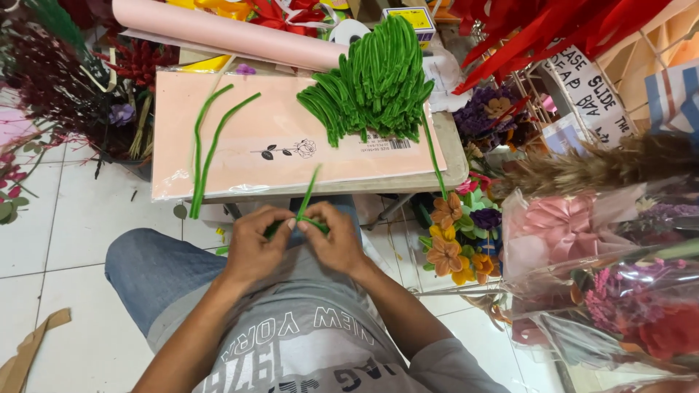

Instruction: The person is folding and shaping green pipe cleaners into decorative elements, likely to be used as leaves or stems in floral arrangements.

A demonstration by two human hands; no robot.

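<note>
Both my hands are down over my lap, pinched together on one green pipe cleaner (306, 205). My left hand (255, 244) has its fingertips closed on the lower bit, and my right hand (336, 240) is clamped on it just beside, thumbs nearly touching. The free end pokes up and away from my fingers toward the table edge.

I'd say the trick here is keeping the pinch tight and close together, so the fuzzy wire bends right at the fingertips instead of flopping.

Just beyond my grip is the pink flat packet (255, 156) on the little table, with two long green stems (207, 145) lying on its left side. Further up and right sits the big pile of green pipe cleaners (375, 80), well apart from my hands.
</note>
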